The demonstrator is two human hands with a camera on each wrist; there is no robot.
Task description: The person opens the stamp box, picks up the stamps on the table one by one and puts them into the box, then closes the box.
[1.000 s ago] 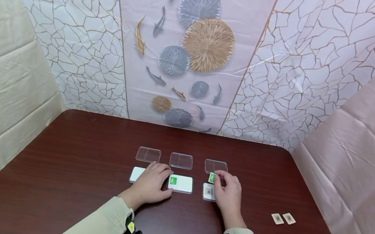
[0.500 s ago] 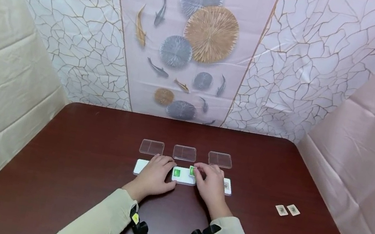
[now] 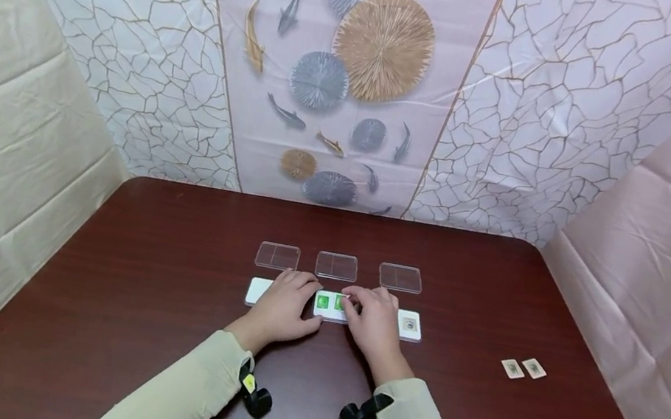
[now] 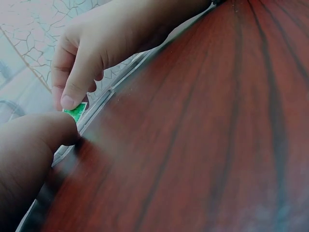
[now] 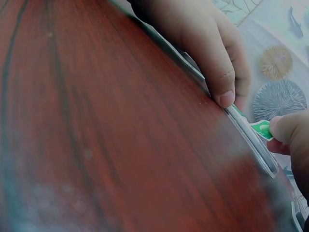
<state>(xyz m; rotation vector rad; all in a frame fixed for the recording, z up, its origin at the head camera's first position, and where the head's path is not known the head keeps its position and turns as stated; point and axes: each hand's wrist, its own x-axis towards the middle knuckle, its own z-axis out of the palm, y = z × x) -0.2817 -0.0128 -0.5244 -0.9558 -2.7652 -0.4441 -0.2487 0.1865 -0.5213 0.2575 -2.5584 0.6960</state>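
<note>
My right hand (image 3: 374,323) pinches a small green, white-bordered stamp-like card (image 5: 262,129) between thumb and fingers, tilted over the right half of the middle white-backed clear case (image 3: 326,315). A similar green card (image 3: 323,302) lies on that case's left half. My left hand (image 3: 280,308) holds the case at its left end, thumb at the near edge and fingers toward the far edge. Partly behind the left hand is another white case (image 3: 257,289). The third case (image 3: 413,336), partly covered by the right hand, bears a greyish card (image 3: 410,324).
Behind the cases, three clear plastic lids (image 3: 337,265) stand in a row on the dark red-brown table (image 3: 86,323). Two small cream cards (image 3: 512,369) with pictures lie out to the right. A patterned cloth (image 3: 343,128) hangs behind the table.
My right hand has carried the green card left from the right case to the middle case and lowered it. My left hand stays at the middle case. The head view has tilted down.
</note>
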